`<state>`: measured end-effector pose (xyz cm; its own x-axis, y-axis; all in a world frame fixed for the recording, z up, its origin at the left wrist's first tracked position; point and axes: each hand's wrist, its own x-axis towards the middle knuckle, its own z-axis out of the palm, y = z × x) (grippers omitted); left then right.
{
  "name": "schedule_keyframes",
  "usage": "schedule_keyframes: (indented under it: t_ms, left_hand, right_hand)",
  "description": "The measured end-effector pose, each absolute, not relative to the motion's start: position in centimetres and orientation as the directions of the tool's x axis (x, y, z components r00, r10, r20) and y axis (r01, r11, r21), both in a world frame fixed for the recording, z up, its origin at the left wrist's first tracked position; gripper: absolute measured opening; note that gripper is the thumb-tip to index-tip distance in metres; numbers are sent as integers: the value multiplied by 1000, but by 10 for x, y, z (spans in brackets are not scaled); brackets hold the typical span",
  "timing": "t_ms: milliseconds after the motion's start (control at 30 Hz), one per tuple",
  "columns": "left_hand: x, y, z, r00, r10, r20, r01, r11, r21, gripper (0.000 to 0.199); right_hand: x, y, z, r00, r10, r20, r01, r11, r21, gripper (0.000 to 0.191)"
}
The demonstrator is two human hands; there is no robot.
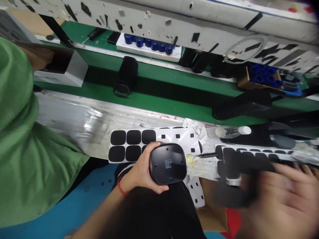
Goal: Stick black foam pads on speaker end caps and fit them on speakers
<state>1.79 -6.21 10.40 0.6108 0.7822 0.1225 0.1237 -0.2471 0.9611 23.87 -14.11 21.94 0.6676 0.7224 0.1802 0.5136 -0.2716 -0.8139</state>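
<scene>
My left hand (144,172) is wrapped around a black device (168,164) with a flat, rounded-square face turned up to me. Small screws sit near its edge and a printed label is in the middle. At the right, my right hand (286,199) is smeared by motion, with a blurred dark flat piece (231,194) at its fingertips. Behind the device lies a white sheet (169,144) bearing rounded black pads (133,153) and small black squares. Another sheet of black pads (256,153) is partly hidden behind my right hand.
A person in a green sleeve (17,132) works at the left beside a grey box (77,69). Black devices (128,71) rest on the green conveyor belt (159,89). A clear bottle (229,131), a dark pen-like tool (206,155) and a cardboard box (214,212) are near me.
</scene>
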Motion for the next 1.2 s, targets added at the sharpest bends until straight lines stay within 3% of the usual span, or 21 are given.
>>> schedule_keyframes:
  t_ms: [200, 433, 667, 1200]
  left_hand:
    - [19, -69, 118, 680, 717, 151, 74, -273, 959, 121]
    - [13, -69, 119, 755, 647, 102, 48, -210, 977, 132]
    - [11, -64, 125, 792, 609, 38, -29, -24, 999, 77]
    - [13, -63, 123, 787, 617, -14, -22, 52, 998, 64]
  right_hand:
    - [200, -129, 172, 412, 910, 47, 490, -178, -854, 19]
    - [197, -149, 160, 480, 874, 73, 477, -190, -858, 21]
    - [192, -155, 163, 524, 842, 127, 513, -194, -836, 19]
    - [192, -153, 163, 535, 831, 153, 495, -161, -854, 20]
